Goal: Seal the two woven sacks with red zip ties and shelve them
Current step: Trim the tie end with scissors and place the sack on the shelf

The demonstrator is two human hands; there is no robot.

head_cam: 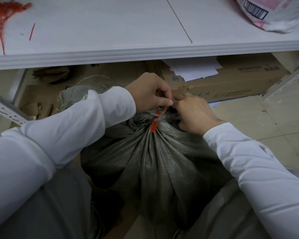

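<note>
A white shelf [110,54] is seen above a pale tiled floor [269,118]. A grey woven sack [154,161] is stood on the floor below the shelf edge, its neck bunched tight. A red zip tie [169,102] is looped round the neck. Its tail is pinched by the left hand [150,92]. The neck is gripped by the right hand [193,112] and partly hidden. Spare red ties [0,19] are laid on the shelf. A cardboard box [240,80] is set behind the sack.

dim, soft light; blurred, warped edges
</note>
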